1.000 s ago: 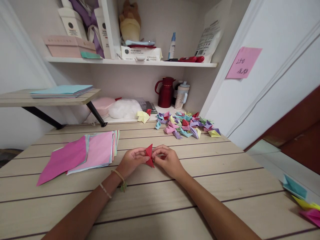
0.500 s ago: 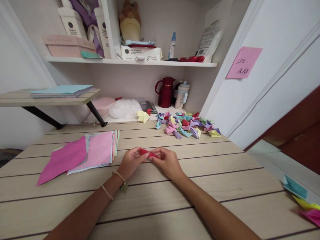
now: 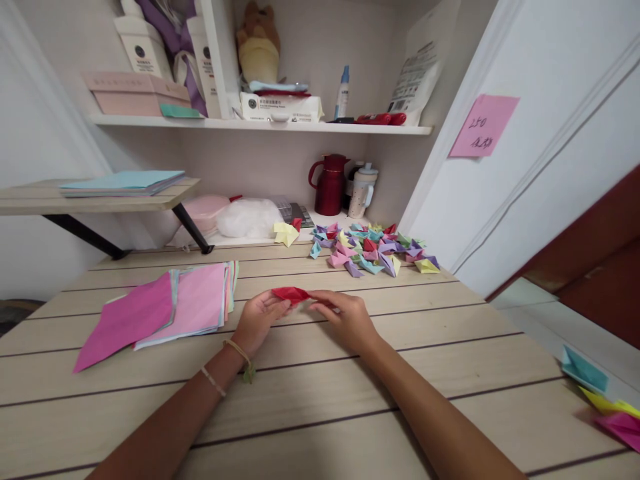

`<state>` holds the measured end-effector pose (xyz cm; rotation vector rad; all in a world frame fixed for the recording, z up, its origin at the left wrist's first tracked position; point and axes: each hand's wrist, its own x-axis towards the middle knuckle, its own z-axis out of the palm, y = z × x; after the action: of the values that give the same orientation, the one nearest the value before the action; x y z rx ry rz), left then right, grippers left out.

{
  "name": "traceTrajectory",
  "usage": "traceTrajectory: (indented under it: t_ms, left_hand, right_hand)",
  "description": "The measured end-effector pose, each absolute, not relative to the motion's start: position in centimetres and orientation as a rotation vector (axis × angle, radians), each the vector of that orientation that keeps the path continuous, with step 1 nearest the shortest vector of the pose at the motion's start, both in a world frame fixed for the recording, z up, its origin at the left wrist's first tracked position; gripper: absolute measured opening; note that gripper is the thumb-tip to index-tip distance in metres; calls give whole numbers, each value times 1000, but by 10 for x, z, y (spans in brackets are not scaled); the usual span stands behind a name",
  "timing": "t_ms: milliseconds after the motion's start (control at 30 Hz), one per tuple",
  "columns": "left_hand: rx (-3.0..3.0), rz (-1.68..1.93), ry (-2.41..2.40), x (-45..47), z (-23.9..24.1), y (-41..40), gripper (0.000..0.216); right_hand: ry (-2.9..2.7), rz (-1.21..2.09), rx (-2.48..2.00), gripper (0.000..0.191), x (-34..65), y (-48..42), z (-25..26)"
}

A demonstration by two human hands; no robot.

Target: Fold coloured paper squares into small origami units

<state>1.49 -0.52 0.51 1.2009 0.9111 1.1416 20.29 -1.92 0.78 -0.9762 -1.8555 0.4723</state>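
A small folded red paper piece [image 3: 291, 294] is held just above the wooden table [image 3: 310, 393] between both hands. My left hand [image 3: 259, 321] pinches its left end, fingers curled. My right hand [image 3: 345, 318] pinches its right end with the fingertips. The piece lies nearly flat, its point toward the left. A stack of pink and pastel paper sheets [image 3: 165, 307] lies to the left of my left hand. A pile of several folded coloured paper pieces [image 3: 373, 250] sits further back on the table, right of centre.
A red jug [image 3: 330, 183] and a patterned cup [image 3: 363, 190] stand at the back. A shelf [image 3: 260, 123] above holds boxes and bottles. A side shelf at left carries blue paper [image 3: 123, 181]. More folded pieces [image 3: 600, 397] lie at the right edge. A pink note [image 3: 483, 125] sticks to the wall.
The red piece went from standing upright between the fingers to lying nearly flat. Both hands shifted slightly away from me, and the right hand spread out along the piece.
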Motion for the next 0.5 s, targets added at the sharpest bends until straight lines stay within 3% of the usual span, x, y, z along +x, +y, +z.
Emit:
traceTrajectory:
  t_ms: [267, 500]
  left_hand:
    - [1232, 1146, 848, 15, 3, -1, 40]
    - [1187, 1196, 951, 15, -4, -1, 52]
  right_hand:
    - [-1961, 181, -907, 20, 209, -12, -1]
    - [-1805, 113, -1140, 16, 221, -11, 6]
